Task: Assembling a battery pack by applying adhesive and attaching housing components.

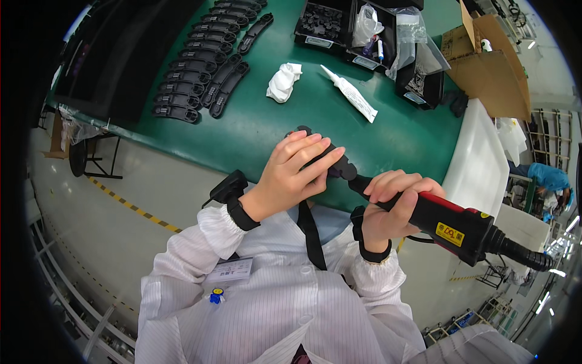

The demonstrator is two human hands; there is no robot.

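My left hand (290,173) is closed around a black curved plastic part (344,167), holding it above the near edge of the green table (242,142). Its fingers cover much of the part. In my right hand (397,203) is a black and red electric screwdriver (454,229), its cable end pointing to the lower right. The tool's narrow front end meets the right end of the part; whether a screw sits there is hidden. Beyond my hands lie a crumpled white tissue (284,83) and a white tube (351,96) with a pointed nozzle.
Rows of similar black curved parts (188,77) lie at the far left. Black bins (324,24) of small pieces and bags stand at the back, with a small-parts bin (419,85) nearer. An open cardboard box (491,76) and a white panel (479,151) flank the right side.
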